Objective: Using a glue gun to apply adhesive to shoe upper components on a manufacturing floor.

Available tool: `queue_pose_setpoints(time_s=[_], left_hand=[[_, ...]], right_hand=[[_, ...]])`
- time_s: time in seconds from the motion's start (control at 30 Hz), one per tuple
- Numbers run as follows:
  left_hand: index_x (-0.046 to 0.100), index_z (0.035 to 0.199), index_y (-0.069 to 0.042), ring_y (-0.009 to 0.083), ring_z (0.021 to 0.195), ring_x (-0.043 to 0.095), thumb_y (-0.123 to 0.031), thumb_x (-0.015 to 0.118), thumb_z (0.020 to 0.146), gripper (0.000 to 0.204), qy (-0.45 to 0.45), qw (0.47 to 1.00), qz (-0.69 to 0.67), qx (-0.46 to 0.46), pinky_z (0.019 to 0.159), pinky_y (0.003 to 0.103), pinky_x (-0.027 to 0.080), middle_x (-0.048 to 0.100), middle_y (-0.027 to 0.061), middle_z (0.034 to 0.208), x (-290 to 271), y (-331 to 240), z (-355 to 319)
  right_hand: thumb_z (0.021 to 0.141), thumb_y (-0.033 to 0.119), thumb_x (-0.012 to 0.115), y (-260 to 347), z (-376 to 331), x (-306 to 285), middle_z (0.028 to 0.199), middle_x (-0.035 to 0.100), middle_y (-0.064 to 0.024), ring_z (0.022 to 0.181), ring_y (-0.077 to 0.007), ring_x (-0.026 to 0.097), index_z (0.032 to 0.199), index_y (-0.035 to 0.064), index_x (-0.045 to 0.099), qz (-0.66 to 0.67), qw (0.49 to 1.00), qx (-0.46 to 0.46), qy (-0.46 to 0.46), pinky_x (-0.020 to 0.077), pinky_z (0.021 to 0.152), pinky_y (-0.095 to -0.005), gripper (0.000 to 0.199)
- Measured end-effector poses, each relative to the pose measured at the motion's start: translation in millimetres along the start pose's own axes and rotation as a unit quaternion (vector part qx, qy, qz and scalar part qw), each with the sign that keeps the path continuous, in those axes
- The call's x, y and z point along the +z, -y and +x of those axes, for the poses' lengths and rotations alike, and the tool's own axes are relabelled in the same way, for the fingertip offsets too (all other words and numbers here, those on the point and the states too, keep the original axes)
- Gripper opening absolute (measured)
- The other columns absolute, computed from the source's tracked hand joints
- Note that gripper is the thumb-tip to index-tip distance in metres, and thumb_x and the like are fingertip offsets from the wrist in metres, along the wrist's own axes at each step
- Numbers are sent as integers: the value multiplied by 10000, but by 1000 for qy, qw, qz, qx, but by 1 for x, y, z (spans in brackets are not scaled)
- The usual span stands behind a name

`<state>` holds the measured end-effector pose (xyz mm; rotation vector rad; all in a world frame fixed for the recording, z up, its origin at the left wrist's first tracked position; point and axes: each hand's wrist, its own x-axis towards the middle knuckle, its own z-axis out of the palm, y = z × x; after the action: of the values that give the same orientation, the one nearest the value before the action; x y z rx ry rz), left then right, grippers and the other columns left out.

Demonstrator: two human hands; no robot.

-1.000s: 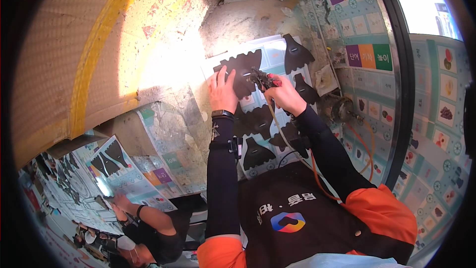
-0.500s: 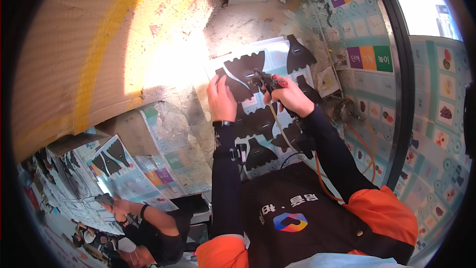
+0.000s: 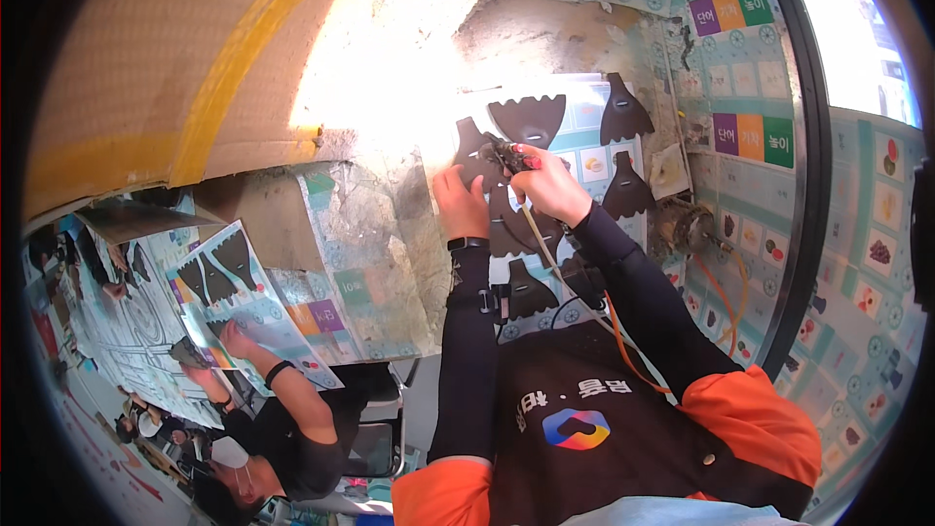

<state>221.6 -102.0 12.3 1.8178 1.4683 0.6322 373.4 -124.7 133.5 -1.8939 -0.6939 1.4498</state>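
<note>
The right grip (image 3: 550, 187) is grasping a dark, red-ended hand tool (image 3: 511, 156) over a flat black flared piece (image 3: 469, 144) at the left side of a teal-and-white printed paper sheet (image 3: 589, 138); the left grip (image 3: 462, 203) is touching that piece, whether pinching I cannot tell.

Hard light strikes the cardboard (image 3: 117, 78) here, burning its inner side to plain white, and the glare spills over the upper left edge of the printed sheet (image 3: 589, 115). The window (image 3: 855, 44) at the upper right is washed out too. The black cutouts (image 3: 623, 115) and the apron (image 3: 623, 468) soak up light, so I make out little detail in them. The co-worker (image 3: 302, 433) looks soft, the window's dark frame (image 3: 806, 146) bows outward, and blackness swallows the corners.
</note>
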Motion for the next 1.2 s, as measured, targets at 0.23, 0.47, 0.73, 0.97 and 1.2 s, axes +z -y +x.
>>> queue_pose_setpoints(time_s=[0.23,0.47,0.73,0.97,1.2], left_hand=[[552,1125,3,399,1096,542,-52,733,823,356,-1,1000,-9,6,933,447,463,547,194,1116,-3,0,1],[557,1126,7,391,1086,547,-51,738,816,363,-5,1000,-1,10,931,449,462,544,190,1124,3,0,-1],[624,1105,-10,302,890,622,-68,738,812,320,37,999,-37,-7,790,400,519,583,166,1031,1,16,4],[557,1234,-6,357,1139,527,-105,731,799,479,-41,977,172,116,1015,464,402,574,174,1132,-22,49,2],[513,1304,26,255,895,661,-100,691,848,505,114,991,12,70,820,372,531,609,174,1148,-24,32,7]], right_hand=[[797,72,552,-7,-4,-3,660,619,-109,602,-198,598,1204,-11,637,-28,999,1,32,469,578,-343,424],[803,94,600,-30,5,-11,699,644,-119,620,-194,605,1152,-38,630,-23,998,-28,-43,483,594,-340,375],[767,-16,528,-32,-102,-39,872,640,-58,731,-126,600,1083,34,602,22,998,-30,45,476,628,-299,329],[794,-19,550,-186,-279,-89,1029,592,-171,927,-328,621,1271,8,440,-114,975,-6,-189,506,802,-401,490],[799,-11,617,-342,-288,-119,1249,516,-230,1161,-445,511,1321,9,436,-317,884,110,-326,437,952,-493,553]])
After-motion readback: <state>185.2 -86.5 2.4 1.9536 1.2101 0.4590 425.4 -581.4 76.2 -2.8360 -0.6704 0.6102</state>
